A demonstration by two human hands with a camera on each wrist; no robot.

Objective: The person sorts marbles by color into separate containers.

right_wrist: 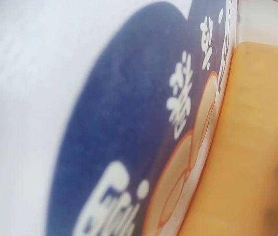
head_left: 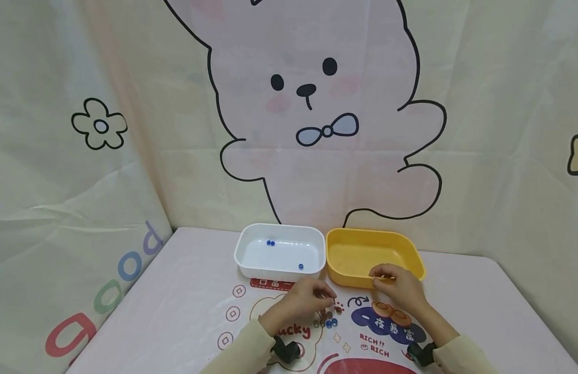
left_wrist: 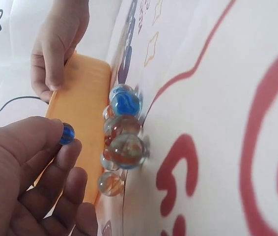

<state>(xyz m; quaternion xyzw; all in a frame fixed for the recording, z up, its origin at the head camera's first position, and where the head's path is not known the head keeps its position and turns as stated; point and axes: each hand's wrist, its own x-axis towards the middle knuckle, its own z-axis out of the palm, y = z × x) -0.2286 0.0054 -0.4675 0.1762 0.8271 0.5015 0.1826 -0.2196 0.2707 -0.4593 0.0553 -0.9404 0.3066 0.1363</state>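
Note:
In the left wrist view, my left hand [left_wrist: 26,167] pinches a blue glass marble [left_wrist: 68,133] between thumb and index finger. The head view has this left hand [head_left: 304,299] over the table, in front of the white box and beside a cluster of marbles [head_left: 329,315]. Blue, brown and clear marbles make up that cluster. My right hand [head_left: 403,288] grips the front rim of the yellow box [head_left: 352,280], thumb outside and fingers over the edge. Mostly that box's outer wall [right_wrist: 247,137] fills the right wrist view; little of the right hand shows there.
The white box [head_left: 279,275] stands directly left of the yellow one, with 3 blue marbles [head_left: 271,243] inside. Both boxes sit at the table's back edge, before a printed cloth [head_left: 191,197]. The pink table cover [head_left: 186,296] carries printed drawings and lettering.

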